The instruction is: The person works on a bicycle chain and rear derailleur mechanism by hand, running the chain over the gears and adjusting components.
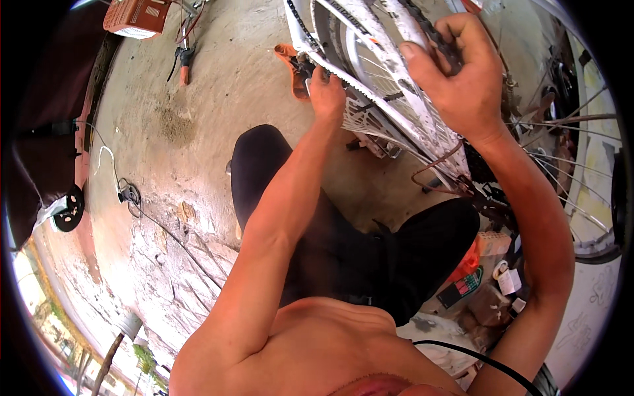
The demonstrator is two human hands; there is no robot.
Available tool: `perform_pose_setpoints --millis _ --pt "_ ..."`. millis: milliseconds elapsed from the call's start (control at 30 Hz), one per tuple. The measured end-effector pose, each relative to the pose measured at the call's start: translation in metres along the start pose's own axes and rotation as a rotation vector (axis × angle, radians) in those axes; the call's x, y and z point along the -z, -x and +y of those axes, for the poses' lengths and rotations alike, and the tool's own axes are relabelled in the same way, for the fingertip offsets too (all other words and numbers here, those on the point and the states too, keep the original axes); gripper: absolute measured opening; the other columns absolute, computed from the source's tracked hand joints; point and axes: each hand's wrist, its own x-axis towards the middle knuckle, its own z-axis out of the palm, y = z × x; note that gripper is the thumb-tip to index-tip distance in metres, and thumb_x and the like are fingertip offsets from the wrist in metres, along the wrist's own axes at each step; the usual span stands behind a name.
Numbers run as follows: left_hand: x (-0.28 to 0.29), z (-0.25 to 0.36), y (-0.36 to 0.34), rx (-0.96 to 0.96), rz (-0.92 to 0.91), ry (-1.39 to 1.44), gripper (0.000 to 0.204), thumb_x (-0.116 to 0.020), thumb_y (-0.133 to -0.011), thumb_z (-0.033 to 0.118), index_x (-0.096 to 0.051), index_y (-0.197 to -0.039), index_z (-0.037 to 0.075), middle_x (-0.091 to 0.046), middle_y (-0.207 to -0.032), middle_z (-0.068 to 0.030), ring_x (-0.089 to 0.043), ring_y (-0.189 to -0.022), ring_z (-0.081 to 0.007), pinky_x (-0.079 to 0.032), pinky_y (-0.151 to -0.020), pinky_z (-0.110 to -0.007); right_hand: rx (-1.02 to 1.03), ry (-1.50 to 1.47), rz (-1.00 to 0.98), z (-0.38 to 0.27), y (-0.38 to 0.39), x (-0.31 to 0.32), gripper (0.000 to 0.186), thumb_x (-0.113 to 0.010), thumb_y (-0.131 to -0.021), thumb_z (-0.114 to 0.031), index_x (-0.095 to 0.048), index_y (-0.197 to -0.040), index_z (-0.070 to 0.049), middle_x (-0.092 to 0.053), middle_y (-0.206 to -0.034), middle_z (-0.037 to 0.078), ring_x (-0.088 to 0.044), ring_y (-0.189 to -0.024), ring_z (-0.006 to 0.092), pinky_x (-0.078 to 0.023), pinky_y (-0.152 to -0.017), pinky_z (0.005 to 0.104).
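1. Sitting or squatting low before a white bicycle [422, 109], aslant at upper centre beyond the knees, above the concrete floor [211, 59]; presumably so low to bring the frame within easy reach. Cannot make out how supported.
2. Grasping a dark, grimy part [421, 18] of it with the right hand [462, 86], fingers curled over, thumb along the left side; probably to steady the bicycle against tipping. Cannot name this part more closely under such cover.
3. Reaching to the bicycle's left edge with the left hand [328, 96], fingers drawn in near a black, chain-like strip [298, 20]; cannot tell whether pinching something small or merely resting there, for want of a clear view of the fingertips.
4. Extending the left arm nearly straight and bending the right elbow outward, seemingly to reach two spots well apart and limit twisting.
5. Parting the knees in dark trousers [261, 145], likely to make room for the near end of the frame, just beyond the right knee.
6. Seeing an orange item [284, 59] just beside the left hand, and a spoked wheel [594, 248] past the right forearm, perhaps placed there to stay out of the way.
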Motion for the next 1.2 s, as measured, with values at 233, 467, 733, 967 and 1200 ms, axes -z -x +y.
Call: perform_pose_setpoints --millis 233,467,733,967,1200 --pt "0.003 -0.003 -0.013 0.017 0.073 0.033 0.025 -0.055 -0.098 0.013 -0.062 -0.114 -0.005 -0.068 -0.094 -0.0132 -0.066 -0.074 -0.0192 -0.055 -0.061 -0.033 0.011 0.067 0.035 -0.003 -0.009 0.005 0.032 -0.080 -0.074 -0.016 -0.056 -0.091 -0.003 -0.058 -0.074 0.008 -0.056 -0.061 0.0160 -0.048 -0.057 0.0323" --pt "-0.002 0.015 0.040 -0.204 -0.216 -0.502 0.030 -0.057 -0.091 0.018 -0.064 -0.110 -0.005 -0.070 -0.093 -0.0263 -0.070 -0.089 -0.0373 -0.053 -0.081 -0.045 0.051 0.075 0.039 0.003 -0.007 0.005 0.027 -0.077 -0.075 -0.014 -0.055 -0.087 -0.003 -0.058 -0.073 0.008 -0.057 -0.060 0.0161 -0.049 -0.054 0.0328" --pt "0.004 0.014 0.047 -0.679 -0.499 -0.513 0.025 -0.067 -0.093 0.011 -0.070 -0.116 0.002 -0.075 -0.100 -0.0119 -0.069 -0.095 -0.0248 -0.052 -0.089 -0.037 0.122 0.132 0.083 0.000 -0.010 0.005 0.027 -0.076 -0.076 -0.016 -0.056 -0.088 -0.003 -0.060 -0.073 0.011 -0.058 -0.058 0.0197 -0.051 -0.056 0.0350" --pt "0.013 0.046 0.073 0.106 -0.817 -0.195 0.024 -0.068 -0.098 0.016 -0.070 -0.113 -0.003 -0.073 -0.098 -0.0053 -0.065 -0.085 -0.0118 -0.053 -0.079 -0.029 0.110 0.088 0.058 0.002 -0.009 0.006 0.030 -0.077 -0.074 -0.017 -0.056 -0.089 -0.003 -0.064 -0.074 0.014 -0.063 -0.061 0.0231 -0.052 -0.058 0.0377" --pt "0.009 0.041 0.066 0.008 -0.878 -0.199 0.023 -0.064 -0.096 0.013 -0.072 -0.110 -0.004 -0.073 -0.094 -0.0059 -0.065 -0.084 -0.0151 -0.053 -0.079 -0.033 0.131 0.084 0.079 -0.005 -0.007 0.008 0.032 -0.082 -0.081 -0.022 -0.059 -0.091 -0.002 -0.062 -0.069 0.008 -0.058 -0.058 0.0174 -0.050 -0.057 0.0322"
